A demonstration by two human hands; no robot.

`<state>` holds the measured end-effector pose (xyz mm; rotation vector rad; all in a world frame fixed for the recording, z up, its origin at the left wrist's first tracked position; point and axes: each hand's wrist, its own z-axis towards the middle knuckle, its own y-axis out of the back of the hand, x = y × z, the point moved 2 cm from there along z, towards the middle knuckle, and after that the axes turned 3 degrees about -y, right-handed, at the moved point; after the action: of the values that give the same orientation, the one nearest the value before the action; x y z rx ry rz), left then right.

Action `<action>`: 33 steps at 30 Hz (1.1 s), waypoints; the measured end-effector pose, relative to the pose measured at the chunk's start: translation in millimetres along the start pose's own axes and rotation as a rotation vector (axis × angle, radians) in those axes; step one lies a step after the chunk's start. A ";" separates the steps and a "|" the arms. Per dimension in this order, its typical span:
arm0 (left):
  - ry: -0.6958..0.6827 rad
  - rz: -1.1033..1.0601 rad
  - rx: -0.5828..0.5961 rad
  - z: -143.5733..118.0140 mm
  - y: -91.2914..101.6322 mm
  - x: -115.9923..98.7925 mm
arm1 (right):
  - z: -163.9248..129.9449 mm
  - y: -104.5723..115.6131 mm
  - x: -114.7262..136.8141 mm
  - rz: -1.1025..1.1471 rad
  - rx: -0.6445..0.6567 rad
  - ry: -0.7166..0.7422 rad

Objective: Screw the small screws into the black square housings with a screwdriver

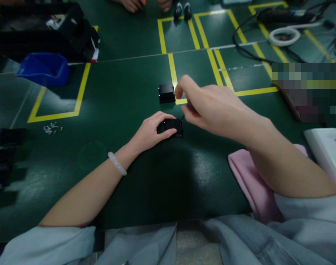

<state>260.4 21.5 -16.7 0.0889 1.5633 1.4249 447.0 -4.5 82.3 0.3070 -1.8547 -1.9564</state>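
Observation:
A small black box-shaped part (172, 125) lies on the green tabletop, and my left hand (154, 129) grips it with the thumb and fingers at its sides. My right hand (203, 105) is closed around a screwdriver (182, 118), most of which is hidden in the palm. Its thin dark shaft slants down to the right edge of the part. Just beyond stands a second black part (166, 92) with small silvery bits at its sides. Several small screws (51, 128) are scattered on the table to the left.
A blue bin (43, 69) sits at the left, by a black rack (74, 33). Black pieces (8, 147) are at the left edge. A pink cloth (247, 176) and a white box (326, 147) lie near my right arm. Cables (239, 40) are at back right; another person's hands (132, 4) at the far side.

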 end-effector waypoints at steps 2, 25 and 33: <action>-0.001 -0.002 -0.002 -0.1 0.0 0.1 | 0.1 -0.2 -0.1 0.009 0.002 0.003; 0.031 0.005 0.010 0.0 0.5 -1.9 | 1.0 -0.9 -1.3 0.022 -0.035 0.008; 0.018 -0.002 0.001 -0.1 0.4 -2.3 | 2.0 -1.3 -2.2 -0.033 -0.015 -0.005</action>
<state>261.3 20.1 -15.0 0.0753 1.5778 1.4269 447.9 -1.7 80.9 0.3300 -1.8481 -1.9938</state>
